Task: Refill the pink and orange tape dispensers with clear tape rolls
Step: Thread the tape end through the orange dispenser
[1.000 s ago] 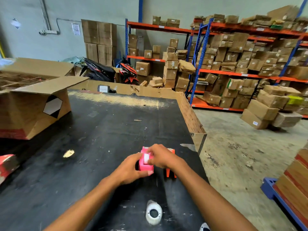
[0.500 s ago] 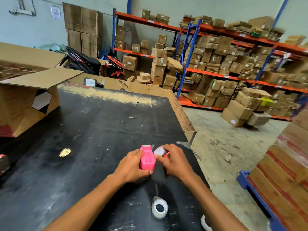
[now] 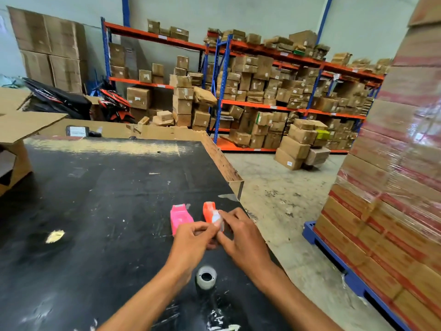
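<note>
Warehouse shelving stands behind the black desk. The left hand has let go of the pink dispenser; both hands' fingers now pinch a clear tape roll against the orange dispenser, right hand steadying. A spare roll waits nearby.

pink dispenser beside orange dispenser; tape roll nearer

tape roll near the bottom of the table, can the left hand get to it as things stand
Probably yes, once it lets go. The tape roll stands alone on the black table, between the two forearms, with nothing over it. The left hand is busy pinching something small with the right hand at the orange dispenser.
</note>
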### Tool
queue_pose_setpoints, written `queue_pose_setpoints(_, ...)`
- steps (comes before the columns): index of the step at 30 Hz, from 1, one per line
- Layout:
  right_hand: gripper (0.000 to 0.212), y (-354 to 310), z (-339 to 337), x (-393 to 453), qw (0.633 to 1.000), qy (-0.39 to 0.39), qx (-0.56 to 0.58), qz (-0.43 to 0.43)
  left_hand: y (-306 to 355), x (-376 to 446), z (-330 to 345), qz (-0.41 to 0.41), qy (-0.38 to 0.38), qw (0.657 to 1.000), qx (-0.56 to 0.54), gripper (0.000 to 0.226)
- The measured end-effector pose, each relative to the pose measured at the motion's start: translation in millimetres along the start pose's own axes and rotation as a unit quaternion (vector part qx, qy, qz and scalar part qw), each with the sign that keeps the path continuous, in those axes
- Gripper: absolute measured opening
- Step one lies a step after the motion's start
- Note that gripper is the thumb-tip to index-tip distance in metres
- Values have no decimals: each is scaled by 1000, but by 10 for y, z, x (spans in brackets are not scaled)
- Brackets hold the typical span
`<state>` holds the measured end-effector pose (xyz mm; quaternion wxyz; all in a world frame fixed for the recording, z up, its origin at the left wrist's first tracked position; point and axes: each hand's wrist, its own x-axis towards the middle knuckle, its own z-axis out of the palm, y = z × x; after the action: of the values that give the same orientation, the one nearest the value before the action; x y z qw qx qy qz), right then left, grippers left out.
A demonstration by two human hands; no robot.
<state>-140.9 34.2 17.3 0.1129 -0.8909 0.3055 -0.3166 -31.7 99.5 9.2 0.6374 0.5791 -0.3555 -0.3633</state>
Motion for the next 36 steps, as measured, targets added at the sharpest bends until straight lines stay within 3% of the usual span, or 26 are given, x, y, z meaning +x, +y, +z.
queue_pose_setpoints(5,38,-36,-36,-182,1000,23,12,-11,31,-33,62,-52,-8,996,-67,28)
queue_pose_setpoints(20,23,256,-155,-411,963,-6,260,72,-108,-241,123,-118,-66,984,-115,28)
queue_pose_setpoints(26,16,340,-176,-324,950,-57,296,87,-106,-212,95,-133,-78,982,-112,37)
queue_pose_setpoints(32,17,381,-184,-173,927,-77,354,99,-93,-134,54,-123,-59,986,-96,42)
queue_pose_setpoints(36,18,528,-194,-86,934,-105,327,99,-91,-81,-21,-121,-11,989,-80,30)
